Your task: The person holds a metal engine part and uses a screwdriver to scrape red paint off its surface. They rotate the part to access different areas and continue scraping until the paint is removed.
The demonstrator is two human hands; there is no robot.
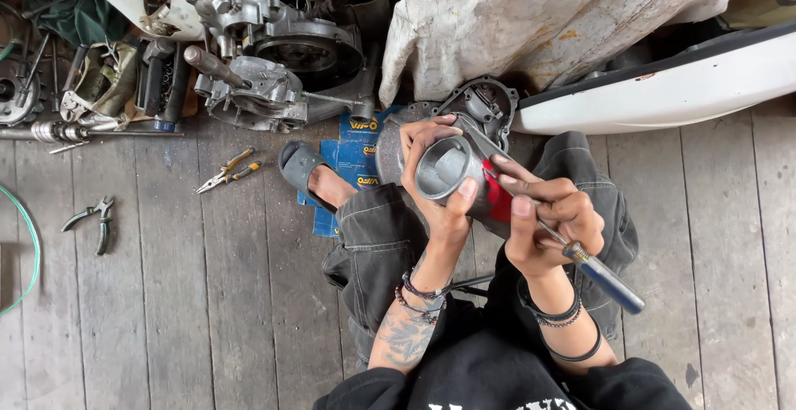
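left hand (pixel 438 179) is gripping a grey hollow metal cylinder (pixel 448 169), fingers curled around its rim. right hand (pixel 549 219) is pinching a blue-handled screwdriver (pixel 604 276), shaft lying beside the cylinder's red patch (pixel 498 198).

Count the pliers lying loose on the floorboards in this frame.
2. Yellow-handled pliers lie left of the sandalled foot; dark-handled pliers lie further left, near the green cable. More may be hidden in the parts clutter above.

Left hand (pixel 438 179) curled in a grip; right hand (pixel 554 215) closed, pinching.
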